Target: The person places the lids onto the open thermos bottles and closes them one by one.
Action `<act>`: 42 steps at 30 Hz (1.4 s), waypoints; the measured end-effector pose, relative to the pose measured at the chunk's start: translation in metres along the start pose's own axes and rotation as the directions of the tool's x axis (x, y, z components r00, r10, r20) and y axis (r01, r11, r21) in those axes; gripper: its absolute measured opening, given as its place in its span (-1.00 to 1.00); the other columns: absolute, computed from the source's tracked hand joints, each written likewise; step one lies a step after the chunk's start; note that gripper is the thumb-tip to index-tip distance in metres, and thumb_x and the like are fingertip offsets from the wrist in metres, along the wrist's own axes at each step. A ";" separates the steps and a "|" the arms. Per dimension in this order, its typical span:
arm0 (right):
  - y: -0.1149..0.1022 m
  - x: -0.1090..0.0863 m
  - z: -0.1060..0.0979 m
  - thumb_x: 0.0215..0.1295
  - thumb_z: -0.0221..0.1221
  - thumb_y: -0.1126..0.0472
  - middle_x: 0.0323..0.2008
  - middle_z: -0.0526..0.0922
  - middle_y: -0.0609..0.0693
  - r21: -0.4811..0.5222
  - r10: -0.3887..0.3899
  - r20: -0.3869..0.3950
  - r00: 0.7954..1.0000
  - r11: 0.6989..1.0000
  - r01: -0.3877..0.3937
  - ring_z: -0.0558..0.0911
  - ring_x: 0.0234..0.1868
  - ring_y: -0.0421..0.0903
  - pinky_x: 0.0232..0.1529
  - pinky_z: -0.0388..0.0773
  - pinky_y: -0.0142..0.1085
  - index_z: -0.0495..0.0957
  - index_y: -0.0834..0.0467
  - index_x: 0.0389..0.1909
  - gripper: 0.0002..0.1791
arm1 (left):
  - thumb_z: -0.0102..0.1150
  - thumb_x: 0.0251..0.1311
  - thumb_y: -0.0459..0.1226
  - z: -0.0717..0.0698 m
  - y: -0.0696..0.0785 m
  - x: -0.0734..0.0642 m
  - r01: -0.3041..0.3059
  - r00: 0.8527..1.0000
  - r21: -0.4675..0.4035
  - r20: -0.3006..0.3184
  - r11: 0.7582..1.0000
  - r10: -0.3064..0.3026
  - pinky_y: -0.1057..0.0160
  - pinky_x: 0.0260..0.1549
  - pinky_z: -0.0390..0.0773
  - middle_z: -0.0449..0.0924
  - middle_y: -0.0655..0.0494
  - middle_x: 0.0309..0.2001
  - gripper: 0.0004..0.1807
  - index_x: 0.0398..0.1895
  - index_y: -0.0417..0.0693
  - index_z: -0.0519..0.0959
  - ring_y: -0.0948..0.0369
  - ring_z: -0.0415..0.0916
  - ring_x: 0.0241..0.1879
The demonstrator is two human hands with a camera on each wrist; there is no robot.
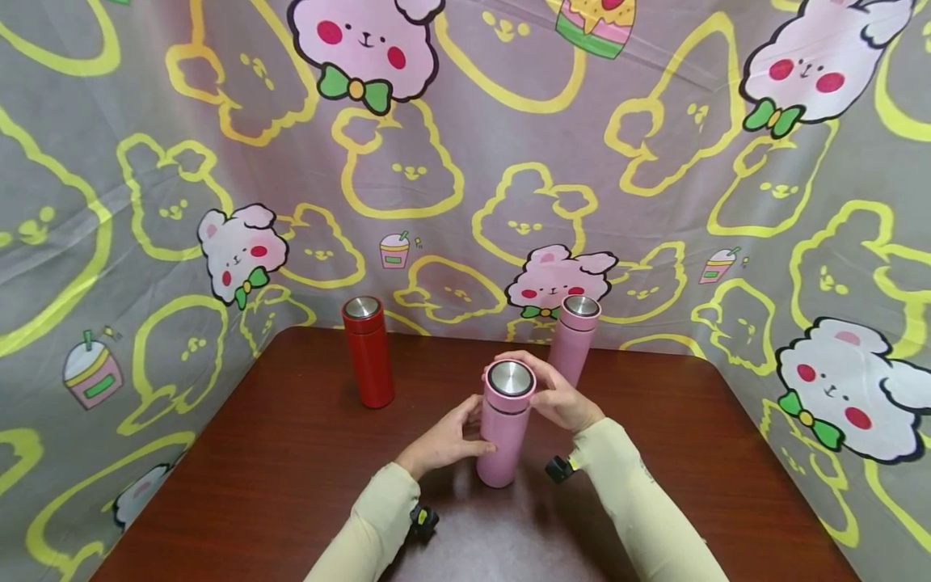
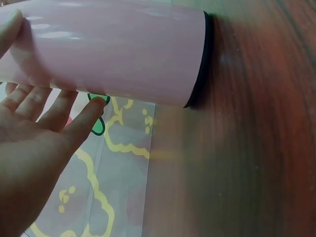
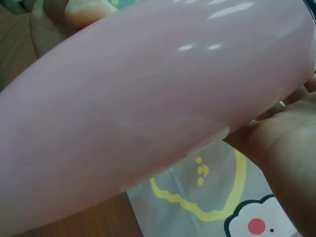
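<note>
A pink thermos point(image 1: 502, 444) with a silver-topped lid stands nearly upright in the middle of the table. My left hand point(image 1: 445, 440) holds its body from the left, thumb in front and fingers behind. Up at the lid, my right hand point(image 1: 558, 398) grips from the right, its fingers reaching round the back. In the left wrist view, the thermos point(image 2: 123, 49) shows its black base ring at the tabletop; whether it touches cannot be told. The right wrist view is mostly filled by the pink body point(image 3: 148, 98), which hides part of the right fingers.
A red thermos point(image 1: 371, 364) stands at the back left of the brown table point(image 1: 291, 453). Behind my right hand is a second pink thermos point(image 1: 570, 347), partly hidden. Patterned cloth point(image 1: 436, 178) hangs around the back and sides.
</note>
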State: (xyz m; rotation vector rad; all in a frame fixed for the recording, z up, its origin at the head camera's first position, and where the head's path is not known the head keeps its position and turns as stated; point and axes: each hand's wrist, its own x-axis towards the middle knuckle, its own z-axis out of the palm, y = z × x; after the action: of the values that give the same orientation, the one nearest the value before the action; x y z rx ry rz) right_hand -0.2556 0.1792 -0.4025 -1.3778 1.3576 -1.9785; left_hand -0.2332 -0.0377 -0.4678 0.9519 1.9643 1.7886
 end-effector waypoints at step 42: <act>-0.003 -0.010 0.050 0.01 0.32 0.46 0.02 0.43 0.06 -0.420 -0.130 -0.521 0.843 0.899 -0.122 0.50 0.01 -0.12 0.00 0.47 -0.35 0.13 0.40 0.15 -0.28 | 0.25 0.08 -0.49 0.007 0.031 -0.011 0.011 1.000 -0.001 -0.029 1.000 -0.011 0.08 0.14 0.37 0.40 -0.17 0.17 -0.34 0.25 -0.30 0.21 0.03 0.39 0.16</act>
State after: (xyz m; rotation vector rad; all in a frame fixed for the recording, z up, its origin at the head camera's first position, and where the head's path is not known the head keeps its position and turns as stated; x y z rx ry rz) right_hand -0.2074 0.1632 -0.4026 -0.9981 2.1708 -2.2568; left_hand -0.2128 -0.0399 -0.4409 0.9176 1.9819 1.8073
